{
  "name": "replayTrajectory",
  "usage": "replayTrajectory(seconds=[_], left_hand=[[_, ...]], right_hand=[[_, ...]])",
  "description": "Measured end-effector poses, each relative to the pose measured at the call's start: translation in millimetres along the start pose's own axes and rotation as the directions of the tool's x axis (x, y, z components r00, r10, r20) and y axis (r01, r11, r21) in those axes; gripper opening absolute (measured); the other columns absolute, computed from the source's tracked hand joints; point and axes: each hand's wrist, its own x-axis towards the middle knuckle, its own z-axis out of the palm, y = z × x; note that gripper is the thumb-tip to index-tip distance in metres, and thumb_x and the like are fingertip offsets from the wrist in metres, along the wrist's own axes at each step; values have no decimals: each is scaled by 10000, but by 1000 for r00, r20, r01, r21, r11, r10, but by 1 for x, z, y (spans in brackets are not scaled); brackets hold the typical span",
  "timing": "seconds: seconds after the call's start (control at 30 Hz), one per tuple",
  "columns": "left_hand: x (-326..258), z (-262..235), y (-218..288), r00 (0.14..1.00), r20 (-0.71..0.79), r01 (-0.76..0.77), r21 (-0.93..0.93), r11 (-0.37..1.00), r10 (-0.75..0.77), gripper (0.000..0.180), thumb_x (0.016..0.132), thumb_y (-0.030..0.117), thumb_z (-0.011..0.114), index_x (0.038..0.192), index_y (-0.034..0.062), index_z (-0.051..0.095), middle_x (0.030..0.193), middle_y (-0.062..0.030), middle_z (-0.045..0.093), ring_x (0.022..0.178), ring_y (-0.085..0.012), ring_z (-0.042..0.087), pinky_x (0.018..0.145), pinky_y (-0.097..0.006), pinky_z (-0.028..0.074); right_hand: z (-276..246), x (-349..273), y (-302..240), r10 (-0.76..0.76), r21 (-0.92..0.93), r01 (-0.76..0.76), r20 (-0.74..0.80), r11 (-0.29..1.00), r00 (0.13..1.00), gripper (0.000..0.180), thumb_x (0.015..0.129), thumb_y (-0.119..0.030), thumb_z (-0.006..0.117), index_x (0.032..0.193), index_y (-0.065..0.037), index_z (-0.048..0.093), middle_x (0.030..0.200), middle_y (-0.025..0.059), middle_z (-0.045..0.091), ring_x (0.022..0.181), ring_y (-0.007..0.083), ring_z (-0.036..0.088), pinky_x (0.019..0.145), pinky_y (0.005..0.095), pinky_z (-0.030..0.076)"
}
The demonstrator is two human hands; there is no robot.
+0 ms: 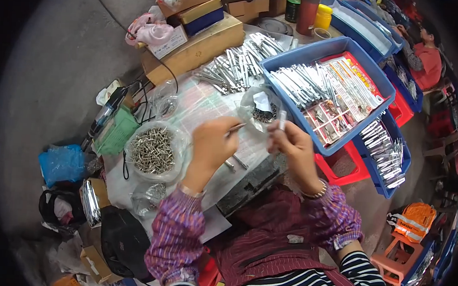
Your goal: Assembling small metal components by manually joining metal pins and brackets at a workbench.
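Note:
Over the middle of the table my left hand point(211, 146) is closed, pinching a small thin metal piece point(235, 127) that points to the right. Facing it, my right hand point(295, 149) grips a short silver metal rod point(282, 120) upright between thumb and fingers. A gap separates the two held pieces. Just beyond the hands, a plastic-lined bowl point(246, 110) holds small dark parts and a white scrap. To the left of my left hand is a lined bowl full of small metal pins or screws point(155, 150). Slim silver pieces point(240, 162) lie on the table between my hands.
A blue tray point(326, 148) with silver rods and printed cards stands at the right, over red stools point(349, 167). Loose silver rods point(241, 63) are heaped at the back. Boxes point(203, 46) edge the far left. Another person point(427, 63) sits at far right.

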Motion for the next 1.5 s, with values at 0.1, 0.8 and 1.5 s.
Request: replayTrajectory(seconds=[0.1, 0.8, 1.5], left_hand=[[43, 50, 9, 967, 240, -137, 231, 963, 80, 252, 676, 63, 571, 871, 154, 702, 765, -92, 654, 707, -260, 637, 632, -365, 492], [47, 101, 5, 964, 150, -247, 187, 951, 221, 20, 645, 56, 605, 634, 43, 616, 739, -126, 613, 723, -294, 632, 623, -396, 490], [41, 36, 1, 999, 16, 53, -290, 956, -51, 168, 728, 137, 667, 879, 68, 692, 799, -106, 675, 653, -190, 642, 603, -278, 488]], right_hand=[[-27, -30, -2, 225, 199, -224, 17, 954, 974, 194, 938, -178, 487, 1038, -22, 543, 701, 13, 539, 599, 93, 522, 579, 219, 440], [-48, -95, 40, 571, 288, -626, 257, 725, 779, 210, 918, -243, 534, 999, -49, 516, 647, 3, 477, 527, 59, 453, 489, 206, 432], [-39, -106, 40, 480, -123, -470, 366, 874, 797, 190, 919, -172, 532, 1025, -24, 586, 742, -28, 541, 630, 32, 472, 579, 182, 392]])
